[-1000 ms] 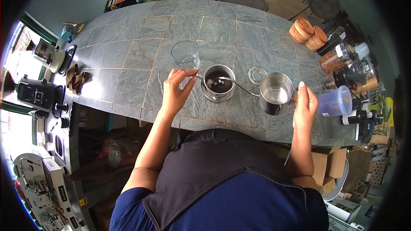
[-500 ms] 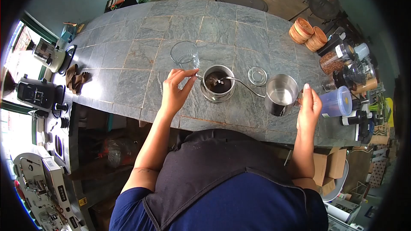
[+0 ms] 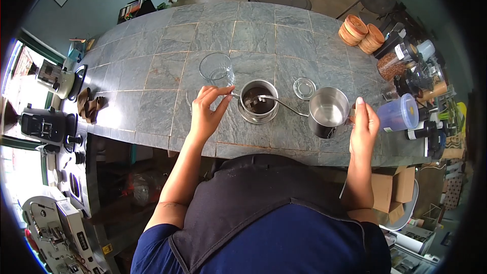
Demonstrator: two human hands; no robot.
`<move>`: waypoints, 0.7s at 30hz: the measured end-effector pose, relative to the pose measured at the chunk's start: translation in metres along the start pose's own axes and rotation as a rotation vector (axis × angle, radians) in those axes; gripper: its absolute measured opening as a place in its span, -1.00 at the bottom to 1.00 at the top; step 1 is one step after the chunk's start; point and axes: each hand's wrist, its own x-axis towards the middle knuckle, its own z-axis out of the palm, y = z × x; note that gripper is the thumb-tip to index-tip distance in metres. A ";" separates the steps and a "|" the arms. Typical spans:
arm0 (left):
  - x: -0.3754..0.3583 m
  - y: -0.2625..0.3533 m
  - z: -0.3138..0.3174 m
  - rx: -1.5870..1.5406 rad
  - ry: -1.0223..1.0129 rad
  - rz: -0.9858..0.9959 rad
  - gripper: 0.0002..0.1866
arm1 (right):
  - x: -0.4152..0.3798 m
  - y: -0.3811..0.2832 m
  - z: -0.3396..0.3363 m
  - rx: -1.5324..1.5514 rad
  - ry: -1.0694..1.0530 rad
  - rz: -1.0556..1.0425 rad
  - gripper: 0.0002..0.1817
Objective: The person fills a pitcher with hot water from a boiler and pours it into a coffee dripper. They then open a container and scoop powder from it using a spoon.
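My left hand (image 3: 207,111) pinches a small side handle of a round metal coffee filter cup (image 3: 244,85), which holds dark, wet coffee. A wider metal rim (image 3: 253,120) shows beneath the cup. My right hand (image 3: 364,124) is closed round the handle of a steel gooseneck kettle (image 3: 328,128), without a lid. From it, the thin spout (image 3: 291,108) reaches left, and its tip is over the filter cup. Just beyond my left fingers stands a clear glass (image 3: 216,69). A small round metal lid (image 3: 304,88) lies behind the spout.
Along the right side of the tiled counter (image 3: 203,38) are a blue-tinted plastic tub (image 3: 398,113), a jar of coffee beans (image 3: 389,67) and stacked wooden containers (image 3: 353,30). A brown cloth (image 3: 90,105) lies at the left, near a black grinder (image 3: 43,122).
The kettle and my right hand have shifted slightly left in view, and the spout tip sits a little lower over the coffee. The whole view has turned slightly. Both holds stay the same.
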 end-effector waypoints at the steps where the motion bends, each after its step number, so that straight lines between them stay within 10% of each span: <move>1: 0.000 -0.001 -0.001 0.005 -0.013 0.001 -0.75 | 0.000 0.000 0.000 0.003 0.004 0.009 -0.57; 21: 0.024 -0.025 -0.015 -0.121 -0.205 0.179 -0.79 | -0.062 -0.025 0.005 -0.134 0.315 0.107 -0.65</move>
